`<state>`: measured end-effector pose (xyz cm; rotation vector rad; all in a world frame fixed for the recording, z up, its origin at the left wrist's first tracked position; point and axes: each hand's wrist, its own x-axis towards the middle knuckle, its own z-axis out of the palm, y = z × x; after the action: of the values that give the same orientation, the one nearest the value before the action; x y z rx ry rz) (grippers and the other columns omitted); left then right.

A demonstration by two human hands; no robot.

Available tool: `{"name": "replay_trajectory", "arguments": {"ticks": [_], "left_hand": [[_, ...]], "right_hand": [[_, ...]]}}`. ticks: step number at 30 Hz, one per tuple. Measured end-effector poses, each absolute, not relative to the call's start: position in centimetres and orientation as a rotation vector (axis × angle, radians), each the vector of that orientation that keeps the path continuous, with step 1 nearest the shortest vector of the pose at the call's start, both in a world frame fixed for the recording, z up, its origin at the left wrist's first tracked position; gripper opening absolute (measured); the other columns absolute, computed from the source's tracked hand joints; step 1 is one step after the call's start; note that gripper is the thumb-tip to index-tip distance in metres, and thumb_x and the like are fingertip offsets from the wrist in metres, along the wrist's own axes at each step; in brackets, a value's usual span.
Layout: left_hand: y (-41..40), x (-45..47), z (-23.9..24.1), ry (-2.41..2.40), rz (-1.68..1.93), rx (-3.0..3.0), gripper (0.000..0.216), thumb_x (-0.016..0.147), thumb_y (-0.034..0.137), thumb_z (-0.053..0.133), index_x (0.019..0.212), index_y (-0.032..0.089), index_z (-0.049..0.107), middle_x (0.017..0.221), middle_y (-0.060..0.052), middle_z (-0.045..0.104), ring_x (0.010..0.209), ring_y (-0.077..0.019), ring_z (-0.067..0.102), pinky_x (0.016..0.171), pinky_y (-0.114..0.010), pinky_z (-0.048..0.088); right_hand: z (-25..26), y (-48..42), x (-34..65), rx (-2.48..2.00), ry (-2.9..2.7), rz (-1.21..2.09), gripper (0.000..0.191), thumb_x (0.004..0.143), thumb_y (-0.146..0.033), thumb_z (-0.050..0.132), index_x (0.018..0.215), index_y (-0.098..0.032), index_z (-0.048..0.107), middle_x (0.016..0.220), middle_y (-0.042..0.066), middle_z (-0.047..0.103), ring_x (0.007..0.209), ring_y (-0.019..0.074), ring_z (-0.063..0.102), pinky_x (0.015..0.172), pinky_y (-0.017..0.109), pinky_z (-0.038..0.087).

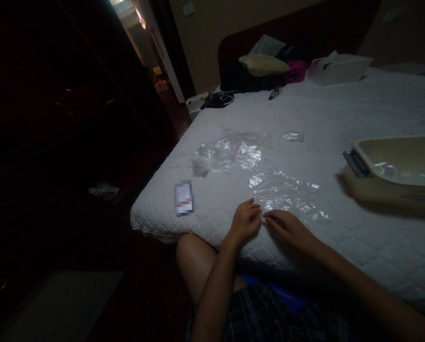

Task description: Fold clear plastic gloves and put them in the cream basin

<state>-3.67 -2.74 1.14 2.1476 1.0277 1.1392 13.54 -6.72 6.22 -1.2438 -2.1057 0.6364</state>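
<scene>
A thin, crinkled clear plastic bag lies spread on the white quilted bed, right in front of me. At its near end my left hand is closed, its fingers bent around a small bit of the plastic. Close beside it, my right hand pinches the same end between thumb and fingers. The fingertips of both hands almost meet, and the gathered bit between them is too small to see clearly. Farther off lies another crumpled sheet of clear plastic, and a small folded plastic piece is to its right.
A beige bin with a grey handle and plastic inside stands at the right. A phone-like rectangle, its face pixelated, lies at left. Toward the headboard are a white box, a pillow and a pink roll.
</scene>
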Motion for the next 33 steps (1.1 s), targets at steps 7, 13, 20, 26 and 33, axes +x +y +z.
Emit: {"name": "replay_trajectory", "arguments": {"ticks": [7,13,20,26,33], "left_hand": [[-2.8,-3.6,1.8,1.071,1.056,2.095,0.015,0.081,0.019,0.055,0.089,0.022,0.067,0.104,-0.007,0.065,0.118,-0.0227,0.048,0.102,-0.043,0.034],[-2.9,-3.5,1.8,1.089,1.074,2.036,0.019,0.079,0.022,0.058,0.097,0.023,0.066,0.107,-0.007,0.065,0.118,-0.0234,0.048,0.103,-0.042,0.033],[-2.7,-3.6,0.8,1.136,1.188,2.022,0.03,0.079,0.023,0.059,0.109,0.021,0.06,0.116,-0.009,0.059,0.113,-0.0222,0.052,0.1,-0.042,0.039],[-2.1,-3.3,0.2,1.164,1.303,2.099,0.019,0.082,0.02,0.055,0.1,0.019,0.06,0.118,-0.009,0.054,0.117,-0.0204,0.045,0.099,-0.043,0.042],[-2.5,-3.0,0.6,1.379,1.175,2.225,0.011,0.086,0.021,0.049,0.091,0.017,0.058,0.126,-0.01,0.047,0.129,-0.0248,0.032,0.102,-0.048,0.038]], "right_hand": [[6.1,-6.3,13.7,-1.258,-2.091,0.576,0.035,0.074,-0.039,0.063,0.103,-0.02,0.059,0.096,0.008,0.066,0.086,0.0224,0.062,0.077,0.037,0.047],[6.6,-5.4,13.6,-1.33,-1.966,0.61,0.018,0.083,-0.033,0.049,0.084,-0.021,0.062,0.081,0.006,0.066,0.076,0.0195,0.061,0.072,0.035,0.048],[7.2,-3.6,14.3,-1.383,-1.736,0.848,0.023,0.078,-0.041,0.053,0.079,-0.02,0.063,0.077,0.005,0.066,0.073,0.0196,0.061,0.068,0.033,0.048],[6.2,-2.6,14.6,-1.369,-1.604,0.978,0.028,0.073,-0.046,0.058,0.076,-0.018,0.062,0.073,0.004,0.065,0.069,0.0184,0.06,0.067,0.032,0.047],[5.2,-2.3,14.7,-1.41,-1.569,0.913,0.025,0.074,-0.039,0.058,0.089,-0.02,0.056,0.073,0.003,0.065,0.069,0.0179,0.062,0.063,0.03,0.048]]}}
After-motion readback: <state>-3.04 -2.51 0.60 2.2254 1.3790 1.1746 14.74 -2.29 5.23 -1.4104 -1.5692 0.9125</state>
